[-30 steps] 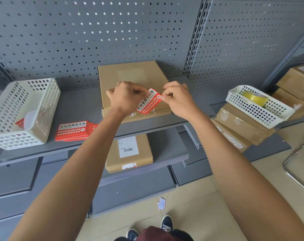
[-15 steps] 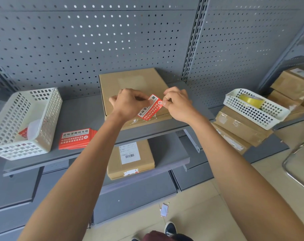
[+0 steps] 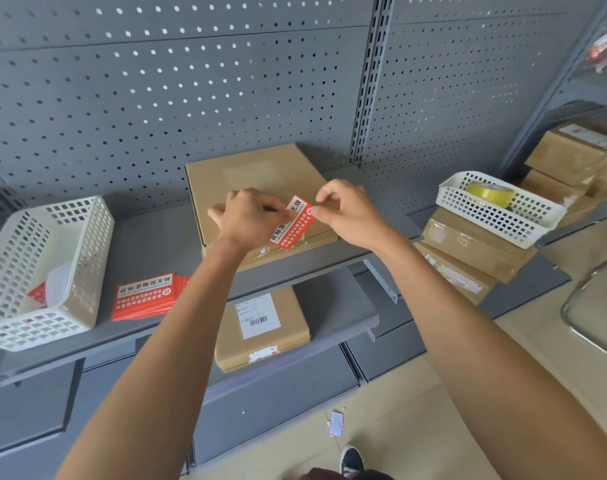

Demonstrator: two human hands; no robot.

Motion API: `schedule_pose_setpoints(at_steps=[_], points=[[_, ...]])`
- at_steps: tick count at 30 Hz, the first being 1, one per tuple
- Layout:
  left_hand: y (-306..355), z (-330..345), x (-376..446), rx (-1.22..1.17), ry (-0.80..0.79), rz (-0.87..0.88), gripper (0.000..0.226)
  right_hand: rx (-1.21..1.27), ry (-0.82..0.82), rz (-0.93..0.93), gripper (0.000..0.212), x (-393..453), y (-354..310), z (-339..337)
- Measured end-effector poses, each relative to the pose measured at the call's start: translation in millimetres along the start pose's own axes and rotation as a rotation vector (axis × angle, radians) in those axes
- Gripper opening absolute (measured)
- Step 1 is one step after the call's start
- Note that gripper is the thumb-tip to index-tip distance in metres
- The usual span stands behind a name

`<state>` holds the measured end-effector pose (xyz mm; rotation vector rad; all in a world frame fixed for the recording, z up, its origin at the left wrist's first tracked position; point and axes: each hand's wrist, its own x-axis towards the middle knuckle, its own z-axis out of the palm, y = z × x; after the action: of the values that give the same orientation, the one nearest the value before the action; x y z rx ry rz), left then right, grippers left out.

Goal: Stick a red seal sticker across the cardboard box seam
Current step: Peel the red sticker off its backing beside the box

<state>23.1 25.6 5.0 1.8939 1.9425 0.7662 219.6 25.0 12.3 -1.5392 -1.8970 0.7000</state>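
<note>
A flat cardboard box lies on the grey upper shelf, its front edge facing me. Both hands hold one red seal sticker with white print, tilted, over the box's front right edge. My left hand pinches the sticker's left side; my right hand pinches its upper right corner between thumb and forefinger. The sticker's lower end hangs over the front seam; whether it touches the box I cannot tell.
A stack of red stickers lies left on the shelf beside a white basket. Another white basket with a yellow tape roll sits on boxes at right. A labelled box rests on the lower shelf.
Both hands have carried the sticker slightly lower toward the box's front edge and tilted it steeper. My view has moved a little closer.
</note>
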Motion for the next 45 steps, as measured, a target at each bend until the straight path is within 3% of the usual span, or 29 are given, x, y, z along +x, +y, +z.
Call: schedule_pose_setpoints(at_steps=[3, 6, 13, 33, 41, 45], points=[[-2, 0, 1, -0.005, 0.003, 0.009, 0.020, 0.025, 0.032, -0.021, 0.028, 0, 0, 6], [-3, 0, 1, -0.020, -0.004, 0.020, 0.018, -0.001, 0.087, -0.032, 0.013, 3, -1, 11], [-7, 1, 2, -0.037, -0.002, 0.046, 0.020, -0.003, 0.067, -0.054, 0.008, 5, -1, 11], [-5, 1, 1, -0.072, 0.015, 0.023, 0.019, -0.097, 0.052, -0.059, 0.015, 6, -1, 18], [-9, 0, -3, -0.009, 0.036, 0.134, 0.015, -0.124, -0.007, -0.049, 0.017, 9, -4, 12], [-12, -13, -6, 0.010, -0.043, 0.220, 0.014, -0.125, -0.027, -0.048, 0.018, 10, -8, 9]])
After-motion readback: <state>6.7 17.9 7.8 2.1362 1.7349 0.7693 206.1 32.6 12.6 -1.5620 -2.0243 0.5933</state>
